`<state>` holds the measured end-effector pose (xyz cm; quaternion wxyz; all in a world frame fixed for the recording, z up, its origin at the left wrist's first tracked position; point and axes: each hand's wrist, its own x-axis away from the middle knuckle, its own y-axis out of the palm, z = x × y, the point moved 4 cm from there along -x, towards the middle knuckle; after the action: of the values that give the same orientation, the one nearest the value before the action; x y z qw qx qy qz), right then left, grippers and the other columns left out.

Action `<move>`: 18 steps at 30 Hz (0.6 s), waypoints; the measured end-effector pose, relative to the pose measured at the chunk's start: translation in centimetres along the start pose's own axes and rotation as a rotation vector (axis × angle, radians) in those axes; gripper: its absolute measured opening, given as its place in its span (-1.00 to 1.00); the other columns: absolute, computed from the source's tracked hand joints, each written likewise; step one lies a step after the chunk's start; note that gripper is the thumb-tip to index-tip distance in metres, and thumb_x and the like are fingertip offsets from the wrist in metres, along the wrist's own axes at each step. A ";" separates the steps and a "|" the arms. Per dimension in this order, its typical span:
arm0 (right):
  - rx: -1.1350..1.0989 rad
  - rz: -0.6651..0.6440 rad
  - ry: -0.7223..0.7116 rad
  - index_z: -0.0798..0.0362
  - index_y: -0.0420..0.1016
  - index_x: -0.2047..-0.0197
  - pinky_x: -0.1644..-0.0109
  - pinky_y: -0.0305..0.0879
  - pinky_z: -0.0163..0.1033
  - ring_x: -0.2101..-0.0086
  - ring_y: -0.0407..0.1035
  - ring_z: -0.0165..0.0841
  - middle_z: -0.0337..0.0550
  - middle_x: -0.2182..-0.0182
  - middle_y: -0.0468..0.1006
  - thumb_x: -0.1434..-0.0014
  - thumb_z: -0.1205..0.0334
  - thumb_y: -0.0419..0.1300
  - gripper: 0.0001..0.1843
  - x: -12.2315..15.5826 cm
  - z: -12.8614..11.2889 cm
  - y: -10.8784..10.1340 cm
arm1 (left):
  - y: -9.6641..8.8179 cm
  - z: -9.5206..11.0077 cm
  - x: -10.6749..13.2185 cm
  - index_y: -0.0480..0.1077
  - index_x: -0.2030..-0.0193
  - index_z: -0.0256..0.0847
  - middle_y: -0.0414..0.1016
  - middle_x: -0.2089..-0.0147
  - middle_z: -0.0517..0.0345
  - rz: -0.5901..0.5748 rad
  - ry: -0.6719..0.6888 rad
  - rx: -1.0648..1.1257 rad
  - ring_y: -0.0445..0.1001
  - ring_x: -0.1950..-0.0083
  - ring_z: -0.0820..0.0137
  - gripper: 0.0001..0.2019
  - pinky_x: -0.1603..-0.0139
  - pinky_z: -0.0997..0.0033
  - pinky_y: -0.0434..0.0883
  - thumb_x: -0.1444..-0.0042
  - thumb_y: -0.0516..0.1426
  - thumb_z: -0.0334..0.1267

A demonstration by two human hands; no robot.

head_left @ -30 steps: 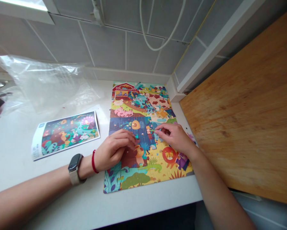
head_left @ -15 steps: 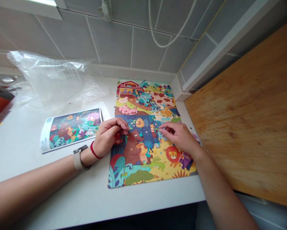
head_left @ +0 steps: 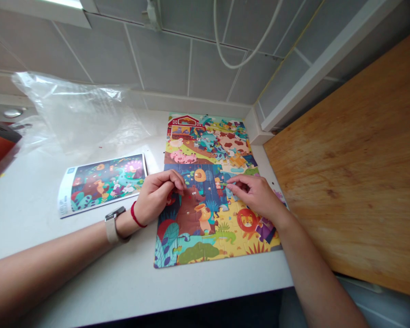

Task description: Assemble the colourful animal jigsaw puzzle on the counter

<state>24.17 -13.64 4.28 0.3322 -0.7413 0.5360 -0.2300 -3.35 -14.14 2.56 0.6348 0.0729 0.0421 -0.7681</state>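
Observation:
A partly joined jigsaw puzzle (head_left: 191,223) with a brown bear and a lion lies on the white counter. My left hand (head_left: 160,193) rests over its left edge, fingers curled in, with nothing visible in them. My right hand (head_left: 256,193) is closed in a pinch over the right side of the bear picture. At its fingertips is a small puzzle piece (head_left: 219,183) with an orange figure, its outline partly hard to make out. Loose puzzle pieces (head_left: 208,141) lie in a heap on the farm picture (head_left: 180,157) behind. A purple piece (head_left: 266,230) lies beside the lion under my right wrist.
A picture sheet (head_left: 104,184) showing the bear scene lies left of the puzzle. Behind it sits a crumpled clear plastic bag (head_left: 78,118). A wooden board (head_left: 355,168) stands along the right side, and a tiled wall (head_left: 167,64) with a hanging white cable (head_left: 230,66) closes the back.
My left hand has shifted very slightly to the right over the puzzle's edge. My right hand keeps its pinch in the same place.

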 end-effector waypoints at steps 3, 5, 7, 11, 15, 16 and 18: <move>0.011 0.004 -0.017 0.02 0.69 0.17 0.35 0.26 -0.25 0.47 0.35 -0.38 -0.20 0.39 0.61 -0.33 0.11 0.29 -0.81 -0.1 -0.2 0.1 | 0.1 0.2 0.3 0.49 0.45 -0.22 0.56 0.39 0.13 -0.027 0.060 -0.069 0.53 0.34 0.42 -0.75 0.33 0.45 0.44 -0.17 0.04 -0.47; 0.027 -0.001 -0.041 0.01 0.68 0.16 0.32 0.30 -0.24 0.45 0.37 -0.38 -0.18 0.34 0.64 -0.33 0.13 0.30 -0.83 -0.1 -0.4 0.2 | 0.4 0.6 0.7 0.49 0.41 -0.22 0.57 0.36 0.14 -0.090 0.153 -0.137 0.54 0.31 0.43 -0.72 0.27 0.44 0.46 -0.18 0.01 -0.52; 0.035 -0.011 -0.061 0.00 0.68 0.14 0.28 0.33 -0.22 0.40 0.42 -0.35 -0.15 0.29 0.66 -0.33 0.13 0.29 -0.83 -0.1 -0.5 0.2 | 0.9 1.2 1.2 0.49 0.37 -0.22 0.58 0.32 0.13 -0.187 0.265 -0.197 0.56 0.27 0.44 -0.70 0.22 0.44 0.48 -0.18 -0.01 -0.57; 0.034 0.009 -0.059 -0.01 0.68 0.12 0.21 0.38 -0.19 0.29 0.51 -0.28 -0.11 0.23 0.69 -0.36 0.13 0.26 -0.82 0.0 -0.6 0.0 | 1.7 2.0 1.9 0.50 0.31 -0.22 0.60 0.29 0.10 -0.323 0.409 -0.272 0.58 0.23 0.41 -0.68 0.18 0.42 0.51 -0.19 -0.01 -0.61; 0.037 0.021 -0.052 -0.01 0.68 0.12 0.15 0.42 -0.16 0.25 0.54 -0.25 -0.10 0.20 0.70 -0.37 0.12 0.25 -0.81 0.1 -0.5 -0.1 | 1.8 2.3 1.9 0.50 0.31 -0.20 0.61 0.30 0.09 -0.325 0.425 -0.284 0.60 0.22 0.39 -0.68 0.18 0.41 0.53 -0.19 -0.02 -0.61; 0.035 0.017 -0.052 -0.01 0.68 0.12 0.14 0.42 -0.16 0.24 0.54 -0.24 -0.09 0.20 0.70 -0.37 0.12 0.24 -0.80 0.1 -0.4 -0.1 | 1.8 2.3 1.9 0.50 0.31 -0.20 0.62 0.30 0.10 -0.322 0.421 -0.284 0.60 0.22 0.39 -0.67 0.18 0.42 0.53 -0.19 -0.02 -0.61; 0.032 0.007 -0.051 -0.01 0.68 0.12 0.13 0.43 -0.15 0.22 0.55 -0.23 -0.08 0.19 0.71 -0.37 0.12 0.25 -0.80 0.0 -0.5 0.0 | 1.8 2.3 1.8 0.50 0.32 -0.19 0.62 0.30 0.10 -0.322 0.407 -0.288 0.60 0.23 0.40 -0.67 0.18 0.42 0.54 -0.19 -0.02 -0.61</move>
<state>23.85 -13.78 4.59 0.3583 -0.7396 0.5263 -0.2182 -2.01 -16.59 4.58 0.4873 0.1271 0.2881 -0.8145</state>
